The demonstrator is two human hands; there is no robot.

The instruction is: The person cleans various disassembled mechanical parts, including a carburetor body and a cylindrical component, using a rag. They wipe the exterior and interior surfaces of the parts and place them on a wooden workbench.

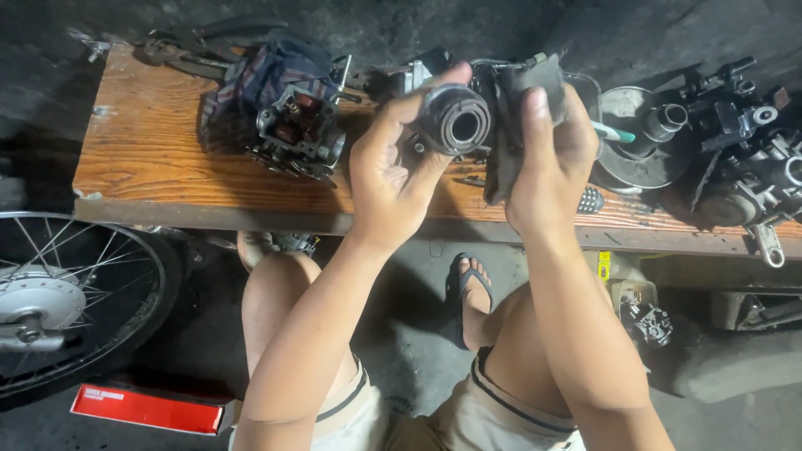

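- Carburetor (468,117), held up over the wooden bench (150,159), looks heavy, stiff, greasy
- left hand (388,171) clamps its round ribbed intake
- right hand (551,154) presses a dark rag (510,142) on its body

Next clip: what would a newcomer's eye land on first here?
First, the two raised hands at centre: the left hand holds a black ribbed rubber sleeve, the right hand presses a dark rag against it. Behind them a wooden plank carries greasy engine parts, including a carburettor. A spoked wheel sits lower left.
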